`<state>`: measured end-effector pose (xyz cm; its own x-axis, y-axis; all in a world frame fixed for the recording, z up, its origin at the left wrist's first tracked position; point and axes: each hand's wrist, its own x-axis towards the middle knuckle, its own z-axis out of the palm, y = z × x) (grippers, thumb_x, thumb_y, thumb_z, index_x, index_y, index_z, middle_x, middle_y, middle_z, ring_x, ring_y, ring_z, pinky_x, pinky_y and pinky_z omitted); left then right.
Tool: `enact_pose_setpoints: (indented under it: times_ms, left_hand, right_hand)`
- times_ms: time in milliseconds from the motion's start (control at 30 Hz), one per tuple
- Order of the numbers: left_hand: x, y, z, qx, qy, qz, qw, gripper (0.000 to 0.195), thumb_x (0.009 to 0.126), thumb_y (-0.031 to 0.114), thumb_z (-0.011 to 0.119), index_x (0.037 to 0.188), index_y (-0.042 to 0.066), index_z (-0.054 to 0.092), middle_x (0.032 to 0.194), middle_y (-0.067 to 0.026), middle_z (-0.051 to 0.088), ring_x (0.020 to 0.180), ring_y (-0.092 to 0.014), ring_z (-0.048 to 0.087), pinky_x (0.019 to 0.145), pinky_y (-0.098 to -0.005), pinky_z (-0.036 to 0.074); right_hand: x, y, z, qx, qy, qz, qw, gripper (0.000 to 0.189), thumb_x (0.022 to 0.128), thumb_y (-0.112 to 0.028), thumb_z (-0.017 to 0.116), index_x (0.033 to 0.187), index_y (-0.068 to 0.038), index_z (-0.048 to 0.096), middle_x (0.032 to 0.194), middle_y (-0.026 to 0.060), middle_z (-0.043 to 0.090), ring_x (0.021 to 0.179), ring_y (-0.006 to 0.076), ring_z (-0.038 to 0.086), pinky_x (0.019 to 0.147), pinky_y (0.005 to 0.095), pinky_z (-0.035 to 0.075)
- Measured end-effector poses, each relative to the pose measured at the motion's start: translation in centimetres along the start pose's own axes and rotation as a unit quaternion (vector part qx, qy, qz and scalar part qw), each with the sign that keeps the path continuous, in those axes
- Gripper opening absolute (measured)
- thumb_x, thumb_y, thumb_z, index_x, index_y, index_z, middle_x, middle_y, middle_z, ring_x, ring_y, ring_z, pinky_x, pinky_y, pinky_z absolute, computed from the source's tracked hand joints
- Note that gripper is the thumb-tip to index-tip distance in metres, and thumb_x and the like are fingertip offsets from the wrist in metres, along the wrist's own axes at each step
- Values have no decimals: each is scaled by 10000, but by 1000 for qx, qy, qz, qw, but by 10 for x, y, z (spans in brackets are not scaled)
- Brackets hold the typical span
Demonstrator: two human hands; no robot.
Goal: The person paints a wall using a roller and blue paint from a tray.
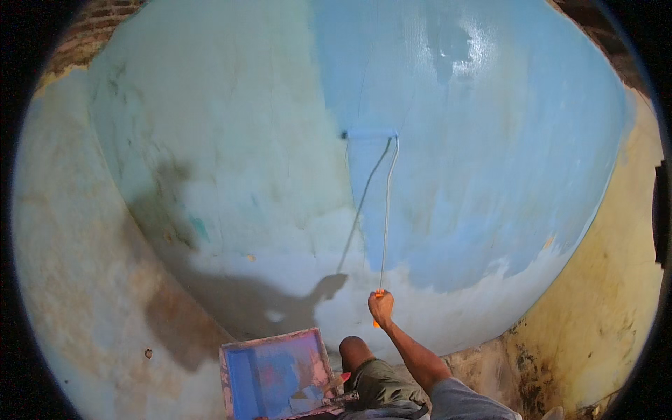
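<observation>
In the head view, my right hand (381, 307) is closed around the orange handle of a long-framed paint roller (371, 134). Its blue sleeve lies against the wall (273, 157), at the border between the fresh blue paint and the older pale green surface. At the bottom left a paint tray (273, 375) holds blue paint and has pinkish stains. A scraper (306, 401) and a brush (337, 382) rest at its right edge. My left hand is mostly out of view; what may be its fingertips show at the tray's lower edge, too little to tell.
My bent knee (356, 350) is beside the tray, close to the wall. Yellowish side wall (604, 294) with dark stains stands at the right, and a patchy side wall (68, 220) at the left. Exposed bricks (100, 21) show at the top left. Shadows fall on the wall.
</observation>
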<state>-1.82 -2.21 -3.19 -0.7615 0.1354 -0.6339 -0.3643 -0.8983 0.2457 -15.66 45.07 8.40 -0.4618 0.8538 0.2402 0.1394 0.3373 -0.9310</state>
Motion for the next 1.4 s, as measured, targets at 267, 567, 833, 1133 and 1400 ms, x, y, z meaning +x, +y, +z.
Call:
enact_pose_setpoints:
  times_ms: [267, 567, 833, 1133, 1400]
  left_hand:
    - [19, 1, -31, 124, -119, 91, 981, 291, 700, 117, 556, 981, 70, 494, 1008, -98, 528, 925, -271, 504, 870, -504, 392]
    - [18, 14, -30, 3, -119, 9, 993, 352, 703, -52, 575, 1012, 36, 431, 997, -67, 488, 955, -250, 474, 852, -437, 429]
    - [59, 10, -72, 71, -212, 55, 973, 355, 689, -96, 567, 991, 37, 435, 967, -64, 485, 948, -241, 473, 830, -420, 445]
    - [54, 6, -55, 144, -202, 136, 959, 342, 688, -87, 572, 977, 45, 445, 938, -59, 487, 935, -236, 477, 816, -415, 453]
    - [24, -16, -41, 216, -167, 178, 945, 329, 688, -78, 578, 964, 52, 455, 912, -55, 489, 923, -231, 481, 803, -411, 459]
  right_hand:
    - [50, -91, 15, 5, 53, -38, 998, 200, 665, -135, 537, 653, 64, 547, 632, 244, 562, 629, 392, 568, 567, 412, 440]
    - [113, -179, -8, 4, 43, -93, 995, 236, 680, -158, 552, 646, 76, 550, 663, 268, 562, 682, 410, 567, 600, 429, 447]
    - [187, -297, -43, 8, 27, -90, 996, 206, 719, -125, 505, 624, 58, 501, 509, 131, 522, 408, 226, 532, 382, 342, 438]
    - [197, -441, -73, 71, 19, -133, 988, 245, 719, -174, 518, 638, 57, 542, 532, 139, 546, 424, 229, 546, 407, 336, 456]
    - [199, -396, -59, 25, -34, -177, 983, 190, 701, -104, 485, 592, 49, 519, 502, 124, 518, 412, 236, 536, 369, 366, 438]
